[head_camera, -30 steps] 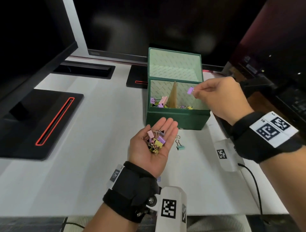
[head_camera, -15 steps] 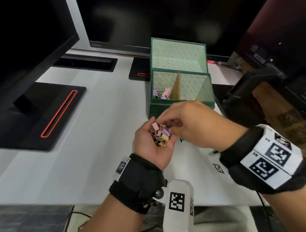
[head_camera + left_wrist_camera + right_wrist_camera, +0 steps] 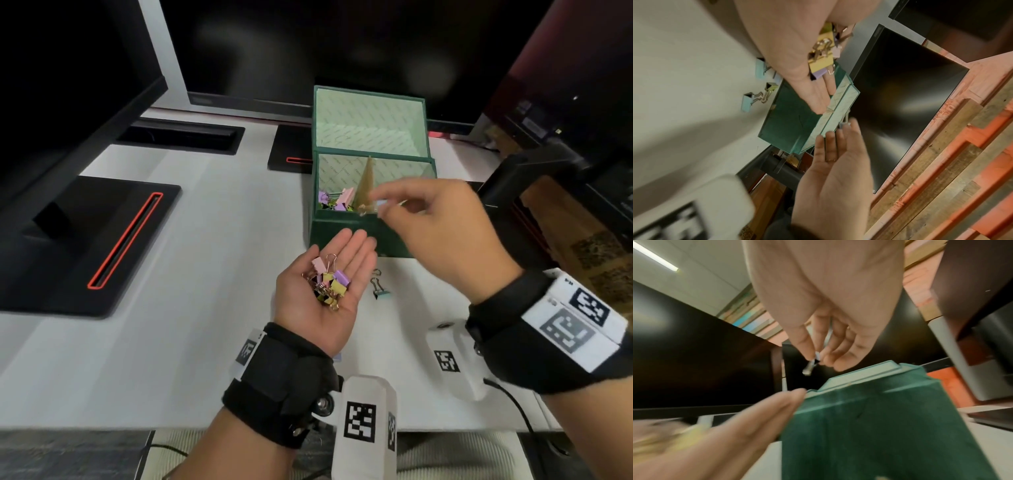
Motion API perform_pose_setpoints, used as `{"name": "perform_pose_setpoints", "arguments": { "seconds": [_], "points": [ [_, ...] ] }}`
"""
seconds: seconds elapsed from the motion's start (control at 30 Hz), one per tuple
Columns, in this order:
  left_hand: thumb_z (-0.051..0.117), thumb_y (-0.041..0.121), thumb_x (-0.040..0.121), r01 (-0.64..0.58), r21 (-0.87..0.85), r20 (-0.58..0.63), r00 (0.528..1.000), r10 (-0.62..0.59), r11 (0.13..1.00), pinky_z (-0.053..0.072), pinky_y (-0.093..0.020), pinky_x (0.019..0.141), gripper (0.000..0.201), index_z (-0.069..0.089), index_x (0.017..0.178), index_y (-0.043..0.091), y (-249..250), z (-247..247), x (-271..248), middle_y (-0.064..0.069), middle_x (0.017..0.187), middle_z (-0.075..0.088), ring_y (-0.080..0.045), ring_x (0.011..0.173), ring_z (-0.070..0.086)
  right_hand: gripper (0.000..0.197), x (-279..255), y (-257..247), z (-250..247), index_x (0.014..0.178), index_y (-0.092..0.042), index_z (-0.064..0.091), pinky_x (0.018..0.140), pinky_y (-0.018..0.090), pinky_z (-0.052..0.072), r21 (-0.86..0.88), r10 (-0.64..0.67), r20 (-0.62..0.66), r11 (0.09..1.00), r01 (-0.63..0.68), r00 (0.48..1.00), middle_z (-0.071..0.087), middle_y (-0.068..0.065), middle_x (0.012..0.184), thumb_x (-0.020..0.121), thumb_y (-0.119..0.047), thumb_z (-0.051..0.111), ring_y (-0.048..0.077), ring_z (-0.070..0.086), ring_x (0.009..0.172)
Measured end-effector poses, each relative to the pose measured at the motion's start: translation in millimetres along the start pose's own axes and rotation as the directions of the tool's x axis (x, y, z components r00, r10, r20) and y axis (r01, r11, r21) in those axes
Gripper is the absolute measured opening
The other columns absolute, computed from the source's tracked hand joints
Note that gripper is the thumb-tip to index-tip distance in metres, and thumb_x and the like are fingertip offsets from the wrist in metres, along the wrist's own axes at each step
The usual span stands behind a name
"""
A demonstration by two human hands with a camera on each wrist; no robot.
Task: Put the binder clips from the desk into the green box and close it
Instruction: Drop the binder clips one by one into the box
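A person's left hand (image 3: pixel 322 291) is lying palm up just in front of a dark green rectangular box (image 3: pixel 346 229) with a pale patterned lining, its grip spread flat with straight fingers. A small heap of pastel binder clips (image 3: pixel 327 282) in pink, purple and yellow, with metal wire handles, is resting in that palm. The right hand (image 3: pixel 442 226) is hovering over the box's front edge, its grip pinching one small pale binder clip (image 3: pixel 811 364) between thumb and fingertips. The hinged box lid (image 3: pixel 370 120) is standing open behind. More coloured clips (image 3: pixel 334 202) are lying inside the box, left of a tan cardboard divider (image 3: pixel 365 183). A light blue binder clip (image 3: pixel 380 289) is lying on the white bench (image 3: pixel 205 274), just right of the left hand.
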State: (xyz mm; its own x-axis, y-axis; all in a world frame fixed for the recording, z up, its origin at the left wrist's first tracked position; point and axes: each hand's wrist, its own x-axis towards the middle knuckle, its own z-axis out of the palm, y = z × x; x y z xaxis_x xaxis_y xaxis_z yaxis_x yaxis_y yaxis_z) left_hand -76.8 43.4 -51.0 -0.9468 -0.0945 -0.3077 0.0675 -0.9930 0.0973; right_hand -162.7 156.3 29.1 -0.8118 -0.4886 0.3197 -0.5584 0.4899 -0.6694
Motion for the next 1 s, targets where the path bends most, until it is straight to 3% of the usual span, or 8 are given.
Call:
{"name": "perform_pose_setpoints", "arguments": {
  "seconds": [0.17,0.33,0.47,0.57,0.67,0.77,0.9,1.0],
  "points": [
    [0.039,0.023,0.101,0.029,-0.006,0.029,0.999,-0.028,1.000,0.052,-0.052,0.089,0.047,0.071,0.101,-0.011,-1,2,-1,-0.027,0.117,0.067,-0.038,0.108,0.065,0.009,40,15,-15,0.090,-0.027,0.066,0.059,0.014,0.044,-0.056,0.060,-0.264,0.995,-0.077,0.963,0.066,-0.011,0.077,0.085,-0.020,0.069,-0.001,0.053,0.059],
    [0.039,0.024,0.101,0.033,0.011,0.034,0.999,-0.034,0.999,0.052,-0.050,0.090,0.047,0.071,0.103,-0.010,-1,3,-1,-0.026,0.117,0.068,-0.036,0.108,0.066,0.009,48,16,-12,0.093,-0.028,0.072,0.073,0.024,0.048,-0.348,0.156,0.005,0.926,-0.144,0.988,0.068,-0.008,0.092,0.087,-0.032,0.066,0.012,0.063,0.087],
    [0.039,0.023,0.100,0.005,0.030,0.025,1.000,-0.005,1.000,0.054,-0.049,0.088,0.045,0.071,0.103,-0.009,0,4,0,-0.026,0.112,0.069,-0.036,0.097,0.071,0.021,15,-12,-7,0.073,-0.023,0.070,0.051,0.009,0.041,-0.287,0.032,0.197,0.957,0.027,0.980,0.065,-0.009,0.066,0.089,-0.035,0.064,0.003,0.057,0.059],
    [0.037,0.025,0.101,-0.024,0.038,0.023,0.999,0.023,0.999,0.059,-0.044,0.081,0.045,0.061,0.122,-0.006,-1,4,3,-0.024,0.111,0.070,-0.034,0.092,0.072,0.016,-6,-23,-2,0.070,-0.023,0.073,0.051,0.010,0.043,-0.248,0.028,0.364,0.966,0.068,0.931,0.068,-0.009,0.062,0.081,-0.034,0.074,0.003,0.061,0.060],
    [0.034,0.025,0.101,-0.018,0.047,0.015,1.000,0.017,0.999,0.059,-0.041,0.080,0.048,0.066,0.116,-0.007,-5,2,3,-0.025,0.112,0.070,-0.034,0.094,0.072,0.010,-14,-23,5,0.075,-0.029,0.074,0.056,0.008,0.046,-0.228,0.033,0.399,0.972,0.064,0.916,0.068,-0.016,0.063,0.076,-0.037,0.079,-0.006,0.061,0.062],
    [0.038,0.022,0.100,-0.030,0.067,-0.013,0.999,0.031,0.997,0.058,-0.040,0.077,0.048,0.075,0.085,-0.004,-9,3,1,-0.023,0.094,0.074,-0.031,0.081,0.075,0.008,-18,-20,10,0.085,-0.035,0.073,0.074,0.027,0.057,-0.242,0.027,0.416,0.967,0.083,0.909,0.072,-0.016,0.074,0.078,-0.033,0.077,-0.003,0.066,0.073],
    [0.042,0.021,0.098,-0.060,0.094,-0.038,0.997,0.064,0.994,0.056,-0.035,0.079,0.033,0.070,0.092,0.004,-9,2,2,-0.014,0.089,0.075,-0.026,0.078,0.074,0.025,-22,-21,11,0.098,-0.031,0.070,0.068,0.009,0.051,-0.174,0.039,0.444,0.984,0.044,0.895,0.072,-0.013,0.077,0.081,-0.012,0.070,-0.006,0.064,0.070],
    [0.035,0.023,0.100,-0.034,0.107,0.004,0.999,0.034,0.994,0.057,-0.036,0.080,0.047,0.075,0.095,0.000,-7,2,1,-0.015,0.100,0.075,-0.027,0.087,0.074,0.032,-24,-22,10,0.099,-0.026,0.064,0.069,0.021,0.056,-0.020,0.050,0.386,0.999,-0.045,0.921,0.073,-0.003,0.076,0.076,-0.005,0.071,0.001,0.064,0.063]
  ]
}}
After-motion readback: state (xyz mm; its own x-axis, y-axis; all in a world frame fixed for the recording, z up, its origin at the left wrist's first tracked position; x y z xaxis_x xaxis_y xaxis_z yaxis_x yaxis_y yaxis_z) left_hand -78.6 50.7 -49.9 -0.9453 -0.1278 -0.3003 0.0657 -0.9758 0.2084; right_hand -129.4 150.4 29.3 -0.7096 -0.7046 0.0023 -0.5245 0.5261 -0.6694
